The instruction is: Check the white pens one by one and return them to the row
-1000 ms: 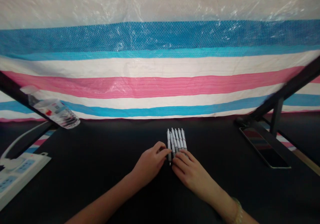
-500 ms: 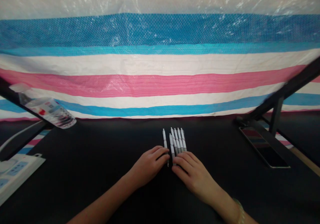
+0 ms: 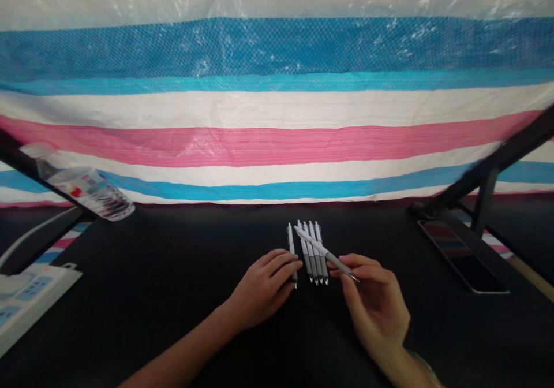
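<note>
A white-and-grey pen (image 3: 320, 246) slants above a row of pens, its metal tip pinched in the fingers of my right hand (image 3: 376, 295). Beneath it, several matching pens (image 3: 310, 261) lie side by side on the black table, tips toward me. Left of that row, a single pen (image 3: 291, 241) lies nearly parallel to it, a little apart. My left hand (image 3: 264, 290) has its fingers closed around the lower half of this pen, hiding part of the barrel.
A phone (image 3: 463, 255) lies on the table (image 3: 208, 238) to the right, near a black folding support (image 3: 485, 197). At the left stand a tilted clear bottle (image 3: 95, 191) and a white power strip (image 3: 38, 295). A striped plastic sheet (image 3: 277, 145) hangs along the back edge.
My right hand has picked the nearest-left pen off the row, moved right and turned the pen to a slant. My left hand and its pen have shifted slightly right.
</note>
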